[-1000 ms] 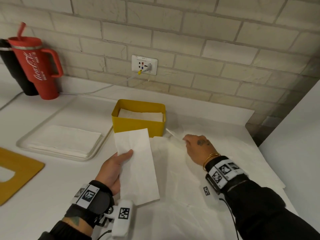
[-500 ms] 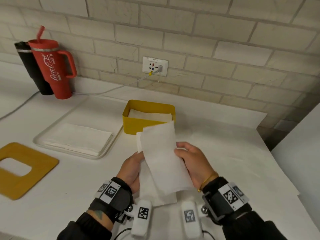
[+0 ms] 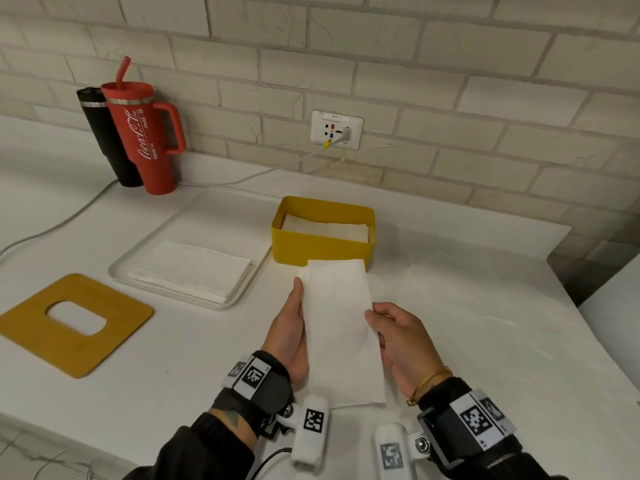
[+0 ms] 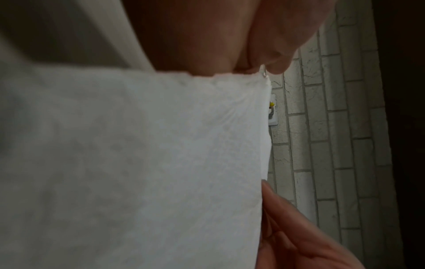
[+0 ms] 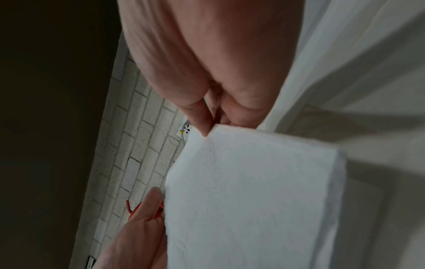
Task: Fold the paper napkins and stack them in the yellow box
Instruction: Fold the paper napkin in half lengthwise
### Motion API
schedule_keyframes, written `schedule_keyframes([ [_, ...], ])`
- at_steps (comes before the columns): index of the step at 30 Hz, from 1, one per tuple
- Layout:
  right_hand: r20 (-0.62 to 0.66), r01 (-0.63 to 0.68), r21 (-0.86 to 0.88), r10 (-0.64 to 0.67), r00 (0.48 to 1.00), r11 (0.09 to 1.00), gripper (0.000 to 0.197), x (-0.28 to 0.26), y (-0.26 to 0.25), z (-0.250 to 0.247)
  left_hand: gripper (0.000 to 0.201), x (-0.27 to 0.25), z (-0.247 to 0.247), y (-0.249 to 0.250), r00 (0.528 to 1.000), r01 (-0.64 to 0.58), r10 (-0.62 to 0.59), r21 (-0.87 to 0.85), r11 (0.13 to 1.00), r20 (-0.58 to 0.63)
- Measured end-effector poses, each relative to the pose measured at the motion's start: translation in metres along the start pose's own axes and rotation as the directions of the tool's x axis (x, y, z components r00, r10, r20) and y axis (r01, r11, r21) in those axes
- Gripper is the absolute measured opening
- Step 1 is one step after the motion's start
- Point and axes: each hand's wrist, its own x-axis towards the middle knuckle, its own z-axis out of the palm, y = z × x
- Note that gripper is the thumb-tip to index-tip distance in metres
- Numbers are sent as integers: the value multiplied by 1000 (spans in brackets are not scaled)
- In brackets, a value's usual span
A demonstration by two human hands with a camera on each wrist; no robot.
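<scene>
From over the person's shoulder, both hands hold one folded napkin (image 3: 341,332) lengthwise above the white counter (image 3: 467,323), its far end just short of the yellow box (image 3: 322,251), which already has folded napkins lying flat inside it. The left hand (image 3: 292,336) runs along the napkin's left edge, thumb on top and fingers hidden underneath, while the right hand (image 3: 398,341) grips the right edge around its middle; holding it from both sides likely keeps the layers squared for another fold or for the drop into the box. To the left, a clear tray (image 3: 145,258) holds the stack of unfolded napkins (image 3: 192,271), close enough to reach without shifting, and a yellow lid (image 3: 114,337) with a cut-out lies nearer the counter's edge. A red tumbler (image 3: 145,133) and a black one stand back against the brick wall, out of the way. From the left wrist, the napkin (image 4: 138,163) fills most of the view, the left hand's fingers (image 4: 273,60) curled onto its torn edge, and the other hand's fingers (image 4: 296,242) meeting the opposite side. From the right wrist, the right hand's fingers (image 5: 200,120) pinch a corner of the napkin (image 5: 248,200), with the left hand's fingers (image 5: 140,223) closed on the edge below.
</scene>
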Motion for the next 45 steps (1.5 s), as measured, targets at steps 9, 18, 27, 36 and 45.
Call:
schedule_keyframes([
  [9, 29, 15, -12, -14, 999, 1000, 15, 0, 4, 3, 57, 6, -12, -3, 1000, 3, -3, 81, 997, -7],
  [18, 83, 35, -110, -26, 996, 993, 25, -6, 6, 0, 44, 10, -16, -3, 1000, -8, 5, 97, 995, 22],
  [27, 127, 29, -221, -1, 992, 975, 47, -2, 3, -5, 43, 7, -11, 4, 996, -35, 21, 173, 984, 84],
  [36, 297, 2, -233, 69, 952, 973, 37, -6, 11, -2, 47, 8, -5, 16, 991, -129, 109, 315, 940, 80],
  [45, 276, 82, -164, -34, 960, 983, 26, 3, -19, 15, 47, -1, -7, 33, 992, -121, 121, 438, 891, 28],
])
